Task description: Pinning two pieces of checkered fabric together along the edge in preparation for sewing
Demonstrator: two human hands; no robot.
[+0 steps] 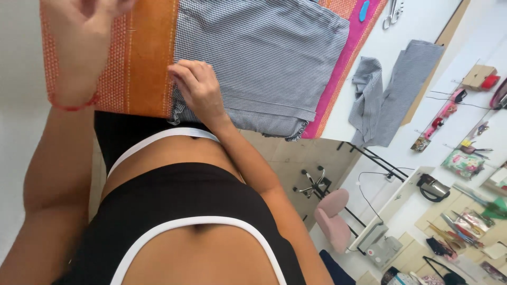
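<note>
The black-and-white small-check gingham fabric (264, 58) lies flat at the near edge of the white tabletop (422, 26). It rests on an orange woven cloth (140, 58) with a pink border strip (348, 53), and its frilled hem hangs just over that near edge.

Right hand (196, 87): placed on the gingham's left side edge, where it meets the orange cloth. The fingers are curled almost closed with the tips down on the fabric. It cannot be told whether a fold is pinched between them.

Left hand (84, 31): over the orange cloth toward the tabletop's near left corner, with a red cord at the wrist. The frame's top edge cuts off the fingers, so their spread and any hold cannot be told.

Step in hand, as judged: aligning the gingham's side edge on the cloth beneath.

The next move calls for a flat, steady left hand and small fingertip adjustments along that edge.

A second gingham piece (391, 89) lies well apart toward the right edge, with metal scissors (392, 13) near the far edge.
</note>
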